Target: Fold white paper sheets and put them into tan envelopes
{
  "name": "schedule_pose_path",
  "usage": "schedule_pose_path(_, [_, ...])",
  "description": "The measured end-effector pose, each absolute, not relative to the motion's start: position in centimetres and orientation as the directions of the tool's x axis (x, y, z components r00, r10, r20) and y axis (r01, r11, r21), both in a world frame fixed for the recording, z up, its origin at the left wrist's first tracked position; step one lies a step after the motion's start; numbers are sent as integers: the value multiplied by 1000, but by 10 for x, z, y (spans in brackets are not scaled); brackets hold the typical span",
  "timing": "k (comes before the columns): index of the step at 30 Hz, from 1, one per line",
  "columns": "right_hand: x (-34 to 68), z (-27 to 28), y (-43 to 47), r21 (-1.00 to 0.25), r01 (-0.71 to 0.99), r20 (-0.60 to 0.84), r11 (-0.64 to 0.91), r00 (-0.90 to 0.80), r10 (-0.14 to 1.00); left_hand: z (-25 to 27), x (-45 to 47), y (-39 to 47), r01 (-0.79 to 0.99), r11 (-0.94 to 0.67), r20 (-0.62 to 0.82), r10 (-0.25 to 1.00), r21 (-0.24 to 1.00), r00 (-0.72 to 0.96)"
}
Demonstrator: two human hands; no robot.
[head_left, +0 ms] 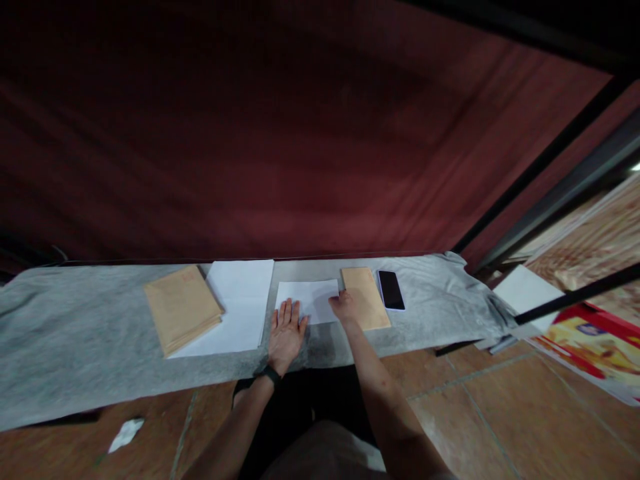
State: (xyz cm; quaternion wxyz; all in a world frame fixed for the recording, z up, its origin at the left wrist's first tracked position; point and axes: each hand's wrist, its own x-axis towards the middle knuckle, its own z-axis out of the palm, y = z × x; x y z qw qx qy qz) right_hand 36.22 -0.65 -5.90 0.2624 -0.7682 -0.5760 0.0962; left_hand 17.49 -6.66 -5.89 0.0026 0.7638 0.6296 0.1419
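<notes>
A white sheet of paper, seemingly folded (315, 292), lies on the grey cloth in front of me. My left hand (286, 333) rests flat on its left part, fingers stretched out and slightly spread. At the paper's right edge is my right hand (343, 307), its fingers curled in and the thumb side towards the paper. Whether it pinches the edge or only presses on it is hidden. Just beyond that hand, a brown envelope (369, 303) lies partly under my right wrist.
Brown envelopes (183, 303) are stacked at left, overlapping large white sheets (240, 300). A phone (391, 290) lies right of the single envelope. Grey cloth (75, 333) covers the narrow bench against a dark red wall (280, 147). A red box (595, 340) stands at far right.
</notes>
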Motion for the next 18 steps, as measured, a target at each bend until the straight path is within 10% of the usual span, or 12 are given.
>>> schedule_pose_path(7, [367, -49, -17, -819, 555, 42, -149, 316, 948, -55, 162, -68, 833, -250, 356, 932, 494, 69])
schedule_pose_path(10, [356, -46, -31, -981, 173, -19, -87, 362, 932, -50, 160, -77, 626, -244, 377, 922, 741, -86])
schedule_pose_path(14, [329, -46, -60, -832, -555, -226, -5, 330, 917, -45, 174, -88, 32, -28, 35, 967, 999, -253])
schedule_pose_path(18, [307, -48, -85, -753, -651, -324, -95, 241, 915, -43, 189, -85, -353, 204, -246, 966, 913, -80])
